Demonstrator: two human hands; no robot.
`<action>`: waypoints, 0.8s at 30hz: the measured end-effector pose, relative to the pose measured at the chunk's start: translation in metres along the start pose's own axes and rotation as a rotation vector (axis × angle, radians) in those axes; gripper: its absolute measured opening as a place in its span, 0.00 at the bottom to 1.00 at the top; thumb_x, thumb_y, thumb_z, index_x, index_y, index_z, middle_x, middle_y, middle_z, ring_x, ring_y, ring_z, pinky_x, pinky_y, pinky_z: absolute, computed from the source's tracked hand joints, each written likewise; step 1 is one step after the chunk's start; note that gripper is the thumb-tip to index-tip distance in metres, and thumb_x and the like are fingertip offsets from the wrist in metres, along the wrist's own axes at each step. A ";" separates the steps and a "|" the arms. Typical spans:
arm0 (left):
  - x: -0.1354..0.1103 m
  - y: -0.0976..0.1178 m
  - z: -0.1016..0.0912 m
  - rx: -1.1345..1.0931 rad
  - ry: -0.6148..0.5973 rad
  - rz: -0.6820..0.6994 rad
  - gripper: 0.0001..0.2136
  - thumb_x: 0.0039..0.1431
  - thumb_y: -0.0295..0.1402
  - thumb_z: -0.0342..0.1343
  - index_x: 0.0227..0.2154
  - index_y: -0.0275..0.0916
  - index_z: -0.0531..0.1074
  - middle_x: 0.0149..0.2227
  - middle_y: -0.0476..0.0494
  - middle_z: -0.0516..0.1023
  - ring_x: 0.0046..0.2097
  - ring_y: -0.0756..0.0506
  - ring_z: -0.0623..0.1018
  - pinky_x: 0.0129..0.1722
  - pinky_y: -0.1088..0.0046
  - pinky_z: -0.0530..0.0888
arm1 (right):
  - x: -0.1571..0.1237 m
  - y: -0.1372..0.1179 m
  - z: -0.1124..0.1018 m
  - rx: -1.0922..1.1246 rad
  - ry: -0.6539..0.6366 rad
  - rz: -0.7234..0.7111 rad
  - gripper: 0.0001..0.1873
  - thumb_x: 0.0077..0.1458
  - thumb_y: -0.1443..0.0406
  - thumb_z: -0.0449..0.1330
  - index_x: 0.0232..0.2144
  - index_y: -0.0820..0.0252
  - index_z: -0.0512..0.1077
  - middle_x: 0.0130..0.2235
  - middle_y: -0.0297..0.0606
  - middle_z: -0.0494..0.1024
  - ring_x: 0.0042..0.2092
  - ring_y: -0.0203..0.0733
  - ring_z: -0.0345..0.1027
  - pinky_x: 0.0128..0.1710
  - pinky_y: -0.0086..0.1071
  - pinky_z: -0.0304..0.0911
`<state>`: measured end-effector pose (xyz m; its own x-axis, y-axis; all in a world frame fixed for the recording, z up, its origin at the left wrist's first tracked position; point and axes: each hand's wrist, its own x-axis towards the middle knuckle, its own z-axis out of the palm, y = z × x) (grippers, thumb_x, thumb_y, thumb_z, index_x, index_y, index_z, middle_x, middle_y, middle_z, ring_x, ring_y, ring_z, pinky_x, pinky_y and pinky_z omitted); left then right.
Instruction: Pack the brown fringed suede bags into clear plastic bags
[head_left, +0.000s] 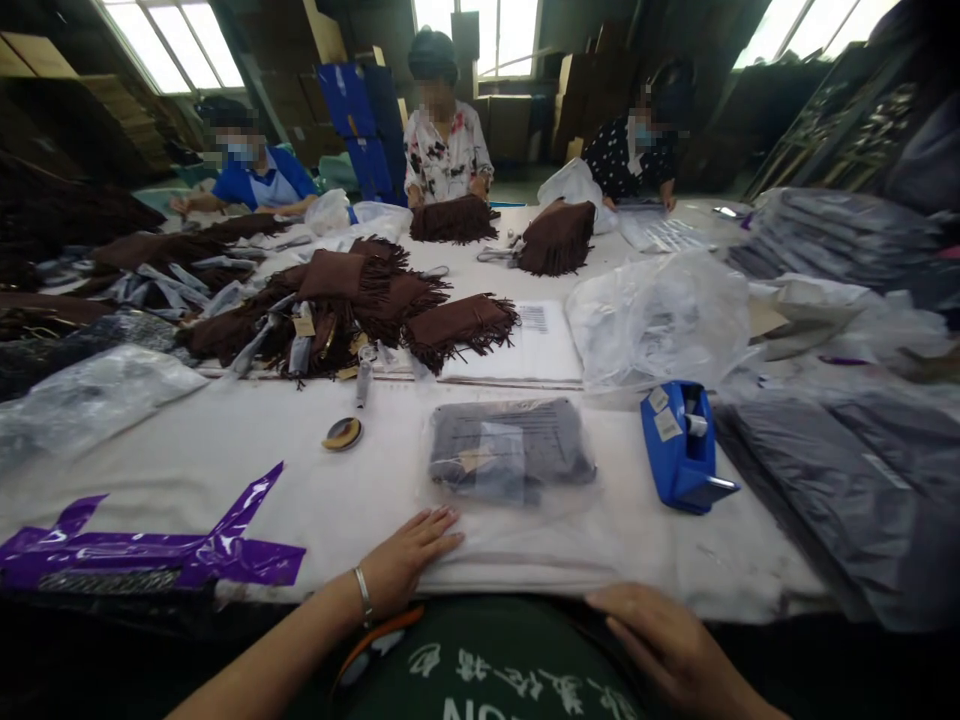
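Note:
My left hand (411, 560), with a silver bangle at its wrist, lies flat on the white-covered table, fingers stretched out. Its fingertips are by the lower left edge of a clear plastic bag (551, 508). Inside that bag lies a dark grey fringed pouch (457, 425) with a small tag and a pale packet showing through. My right hand (656, 630) rests at the table's front edge, fingers loosely extended and nothing visible in it. A blue tape dispenser (679, 450) stands to the right of the bagged pouch.
Brown fringed pouches (330, 275) are heaped beyond, left of a large clear bag (664, 310). Purple tape (150, 550) holds the front left edge; a round tape-like disc (342, 434) lies nearby. Dark grey bags (847, 470) cover the right side. Three people sit across the table.

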<state>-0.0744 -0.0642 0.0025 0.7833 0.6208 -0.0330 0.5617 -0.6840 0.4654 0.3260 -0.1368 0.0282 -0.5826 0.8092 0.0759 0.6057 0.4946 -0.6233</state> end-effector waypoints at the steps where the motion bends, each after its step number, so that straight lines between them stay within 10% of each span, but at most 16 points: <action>1: 0.002 -0.002 -0.005 -0.015 -0.026 0.024 0.41 0.38 0.17 0.46 0.61 0.45 0.52 0.66 0.45 0.46 0.65 0.39 0.51 0.61 0.51 0.56 | 0.013 0.002 -0.012 0.027 0.019 -0.002 0.24 0.59 0.71 0.49 0.56 0.49 0.62 0.53 0.37 0.70 0.54 0.42 0.63 0.54 0.37 0.62; 9: -0.017 -0.007 -0.042 -0.068 -0.123 0.050 0.36 0.42 0.23 0.48 0.59 0.44 0.57 0.64 0.47 0.53 0.64 0.39 0.55 0.61 0.51 0.53 | 0.060 0.074 -0.042 -0.037 -0.202 -0.001 0.36 0.43 0.76 0.49 0.56 0.51 0.63 0.59 0.35 0.63 0.60 0.44 0.54 0.60 0.44 0.51; 14: -0.020 -0.012 -0.042 -0.019 -0.072 0.008 0.36 0.45 0.23 0.49 0.61 0.43 0.52 0.64 0.44 0.54 0.65 0.40 0.52 0.62 0.49 0.48 | 0.052 0.086 -0.016 0.012 0.062 0.037 0.21 0.51 0.69 0.51 0.46 0.52 0.72 0.50 0.40 0.73 0.53 0.48 0.63 0.55 0.47 0.57; 18: -0.011 -0.019 -0.016 -0.057 0.241 -0.062 0.18 0.59 0.28 0.46 0.52 0.41 0.65 0.53 0.44 0.71 0.58 0.44 0.67 0.61 0.56 0.58 | 0.045 0.087 0.011 0.113 0.336 0.234 0.17 0.59 0.57 0.51 0.45 0.55 0.72 0.47 0.40 0.74 0.50 0.47 0.66 0.52 0.44 0.62; 21: 0.001 -0.019 0.007 -0.006 0.618 -0.441 0.12 0.65 0.34 0.42 0.38 0.37 0.70 0.37 0.44 0.78 0.41 0.47 0.77 0.44 0.68 0.73 | 0.040 0.078 0.027 0.023 0.412 0.365 0.20 0.60 0.51 0.48 0.36 0.56 0.74 0.37 0.41 0.78 0.39 0.46 0.71 0.40 0.38 0.66; 24: 0.015 -0.019 0.017 0.123 0.726 -0.738 0.17 0.66 0.39 0.40 0.29 0.37 0.68 0.24 0.46 0.73 0.27 0.47 0.75 0.27 0.73 0.70 | 0.042 0.063 0.040 -0.082 0.471 0.459 0.22 0.61 0.50 0.47 0.31 0.58 0.73 0.28 0.41 0.76 0.30 0.44 0.69 0.32 0.35 0.61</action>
<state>-0.0683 -0.0483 -0.0214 -0.0919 0.9538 0.2861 0.8909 -0.0495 0.4514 0.3176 -0.0843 -0.0392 0.0325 0.9866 0.1600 0.7861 0.0737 -0.6137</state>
